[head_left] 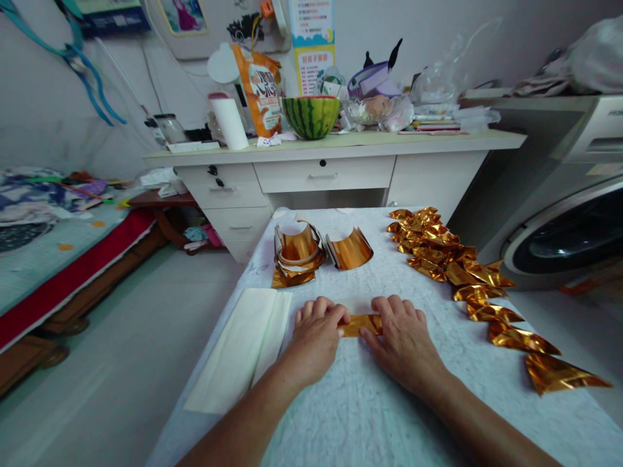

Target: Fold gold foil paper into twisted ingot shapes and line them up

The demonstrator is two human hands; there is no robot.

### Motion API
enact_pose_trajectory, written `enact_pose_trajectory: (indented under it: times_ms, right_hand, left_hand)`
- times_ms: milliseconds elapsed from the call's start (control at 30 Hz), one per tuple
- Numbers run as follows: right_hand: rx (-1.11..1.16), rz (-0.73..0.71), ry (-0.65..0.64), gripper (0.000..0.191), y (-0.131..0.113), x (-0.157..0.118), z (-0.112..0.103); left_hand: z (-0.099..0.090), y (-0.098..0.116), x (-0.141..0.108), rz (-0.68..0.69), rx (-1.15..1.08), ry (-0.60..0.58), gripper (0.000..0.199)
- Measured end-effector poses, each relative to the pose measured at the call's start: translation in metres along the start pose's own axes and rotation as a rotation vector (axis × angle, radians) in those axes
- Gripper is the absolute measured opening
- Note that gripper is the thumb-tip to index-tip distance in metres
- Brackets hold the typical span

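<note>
A small gold foil strip (359, 325) lies across the middle of the cloth-covered table, partly under fingers at both ends. My left hand (316, 337) grips its left end with thumb and bent fingers. At the right end, my right hand (402, 337) holds the foil with the thumb low and the fingers above. Pale paper sheets (238, 347) lie left of my left hand. Beyond the hands sit a stack of curled gold foil (298, 250) and a separate curved foil stack (351, 250). Folded gold foil pieces (438, 256) form a long row along the right side.
The table (341, 415) ends at a white desk (321, 175) bearing a cut watermelon (311, 117), an orange bag (260, 91) and a white roll (231, 123). A washing machine (579, 214) stands right; a bed (73, 240) is left.
</note>
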State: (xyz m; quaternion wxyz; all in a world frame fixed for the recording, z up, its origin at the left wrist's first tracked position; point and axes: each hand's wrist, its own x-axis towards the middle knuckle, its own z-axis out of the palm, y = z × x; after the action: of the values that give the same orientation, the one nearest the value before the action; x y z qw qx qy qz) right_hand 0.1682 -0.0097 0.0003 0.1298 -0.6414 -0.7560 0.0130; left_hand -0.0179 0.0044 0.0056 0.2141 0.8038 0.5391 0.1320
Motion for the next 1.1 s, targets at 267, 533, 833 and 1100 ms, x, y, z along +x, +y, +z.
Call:
enact_pose_trajectory:
  times_ms: [267,533,833,1100]
  right_hand:
    - [0.031,0.028,-0.013,0.035,0.029,-0.005,-0.004]
    - [0.118,0.023,-0.067,0.038,0.054,-0.004,-0.003]
    - [0.364,-0.184,0.014,0.021,0.045,0.0,-0.025]
    - [0.28,-0.258,-0.089,0.032,0.032,0.001,-0.019]
  left_hand:
    - [-0.003,0.0,0.0,0.002,-0.012,-0.016,0.022]
    - [0.0,-0.004,0.001,0.027,-0.011,0.007,0.023]
    - [-0.002,-0.003,0.002,0.047,-0.033,0.025,0.024]
    - [-0.004,0.003,0.002,0.057,-0.02,0.079,0.017]
